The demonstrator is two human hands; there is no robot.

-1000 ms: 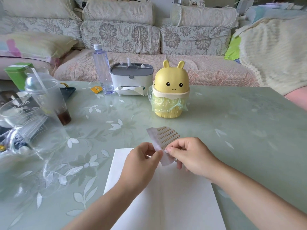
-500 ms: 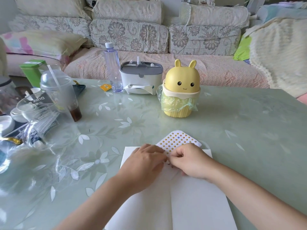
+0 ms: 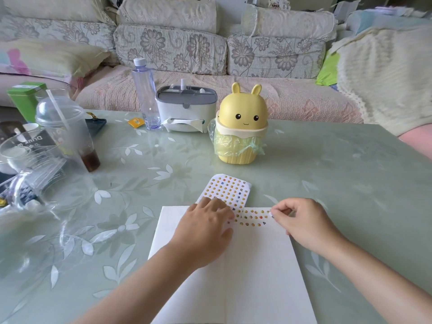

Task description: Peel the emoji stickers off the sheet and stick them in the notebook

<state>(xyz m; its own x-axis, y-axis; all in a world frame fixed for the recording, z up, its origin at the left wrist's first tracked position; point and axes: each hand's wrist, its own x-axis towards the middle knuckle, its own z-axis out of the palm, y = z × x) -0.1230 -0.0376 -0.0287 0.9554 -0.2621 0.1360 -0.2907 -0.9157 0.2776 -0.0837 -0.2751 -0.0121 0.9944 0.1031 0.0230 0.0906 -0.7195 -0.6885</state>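
Held in the air a second ago, the white sheet of small yellow emoji stickers [image 3: 228,188] is now laid over the top edge of the open white paper notebook [image 3: 257,265] and pressed down by the flat, straight-fingered left hand [image 3: 205,224]. A strip of stickers [image 3: 253,217] is pinched at its end by the right hand [image 3: 304,224] over the page, so sticking is judged begun.

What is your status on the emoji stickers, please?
Left hand flat on sticker sheet, holding it down. Right hand pinches end of sticker strip, stretched across notebook top. Nothing in the way.
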